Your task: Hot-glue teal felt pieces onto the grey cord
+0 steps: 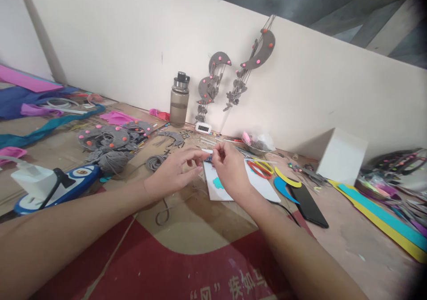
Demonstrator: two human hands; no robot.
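Observation:
My left hand (176,171) reaches in from the left, its fingers bent and apart, with the index fingertip near a small dark piece (209,158). That piece lies between the two hands and is too small to make out fully. My right hand (230,166) is closed in a pinch beside it, over a white board (267,188); what its fingertips hold is hidden. A turquoise shape (218,183) lies on the board, left of my right wrist. Red and yellow rings (260,169) rest on the board's far right part.
Grey yarn (111,161) and a blue power strip (80,180) are at left. A bottle (179,102) and a small digital clock (203,127) stand by the wall, where moon-shaped hangings (262,53) hang. A black phone (308,204) and coloured strips (376,211) lie at right.

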